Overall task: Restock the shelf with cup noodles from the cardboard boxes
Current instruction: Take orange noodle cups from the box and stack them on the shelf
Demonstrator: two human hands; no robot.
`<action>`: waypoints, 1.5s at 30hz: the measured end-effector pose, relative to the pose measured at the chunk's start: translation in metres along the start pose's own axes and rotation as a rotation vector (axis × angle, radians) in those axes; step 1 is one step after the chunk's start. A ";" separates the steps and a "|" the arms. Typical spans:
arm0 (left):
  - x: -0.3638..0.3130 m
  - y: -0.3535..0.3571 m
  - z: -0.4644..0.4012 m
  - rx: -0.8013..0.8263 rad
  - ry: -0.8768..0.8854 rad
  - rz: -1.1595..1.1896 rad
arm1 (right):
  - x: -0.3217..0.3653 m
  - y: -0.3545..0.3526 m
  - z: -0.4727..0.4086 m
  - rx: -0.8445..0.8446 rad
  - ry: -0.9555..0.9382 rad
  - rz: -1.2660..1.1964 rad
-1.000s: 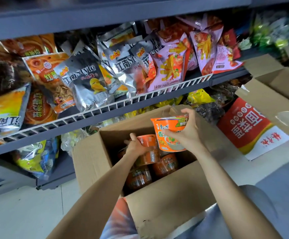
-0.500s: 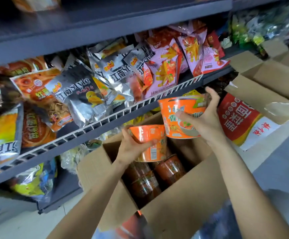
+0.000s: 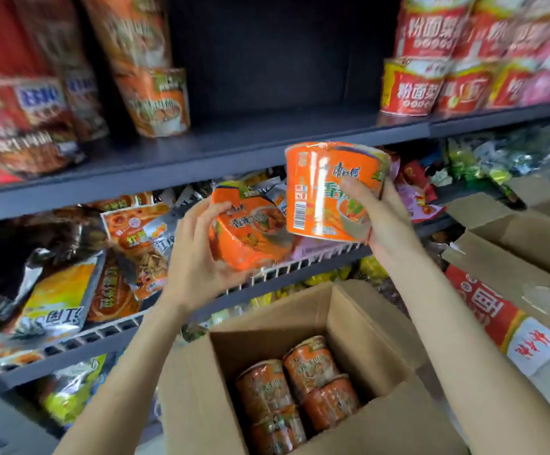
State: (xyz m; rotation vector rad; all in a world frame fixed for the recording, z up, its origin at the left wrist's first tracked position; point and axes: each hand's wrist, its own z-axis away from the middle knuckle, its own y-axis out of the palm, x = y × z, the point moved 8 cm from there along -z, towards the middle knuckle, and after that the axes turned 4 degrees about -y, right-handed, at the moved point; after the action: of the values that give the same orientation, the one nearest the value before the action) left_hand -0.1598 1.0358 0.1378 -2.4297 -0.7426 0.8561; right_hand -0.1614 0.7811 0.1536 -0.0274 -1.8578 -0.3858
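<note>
My left hand [image 3: 195, 254] grips an orange cup noodle [image 3: 247, 231], tilted with its lid towards me. My right hand [image 3: 378, 211] holds a second orange cup noodle [image 3: 319, 188] upright, higher and to the right. Both cups hang just below the dark upper shelf [image 3: 267, 142], which has a bare gap in its middle. One orange cup [image 3: 159, 100] stands on that shelf left of the gap. Below my arms the open cardboard box [image 3: 349, 323] holds several more orange cups [image 3: 300, 385].
Red cup noodles [image 3: 411, 87] stand on the upper shelf right of the gap, red and orange packs at its left. A wire-fronted shelf [image 3: 286, 267] of snack bags [image 3: 60, 300] runs behind my hands. More cardboard boxes [image 3: 513, 257] sit at the right.
Both hands have lifted their cups up out of the box towards the upper shelf. My view has tilted upward, so the upper shelf and its gap now show.
</note>
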 end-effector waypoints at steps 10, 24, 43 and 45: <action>-0.018 -0.062 -0.097 -0.249 -0.040 0.275 | 0.099 0.082 -0.066 0.076 -0.262 -0.324; 0.066 -0.020 -0.209 -0.123 -0.518 -0.124 | 0.091 0.190 -0.154 0.209 -0.613 0.703; 0.113 -0.071 -0.214 -0.067 -0.343 -0.637 | 0.010 0.245 -0.245 0.445 -0.496 1.284; 0.093 -0.072 -0.208 -0.134 -0.276 -0.623 | 0.017 0.238 -0.228 0.450 -0.590 1.258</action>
State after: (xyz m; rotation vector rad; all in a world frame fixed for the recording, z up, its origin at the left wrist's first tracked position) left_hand 0.0176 1.0986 0.2855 -1.9968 -1.5921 0.8988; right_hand 0.0941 0.9395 0.2896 -1.0289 -2.0448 0.9956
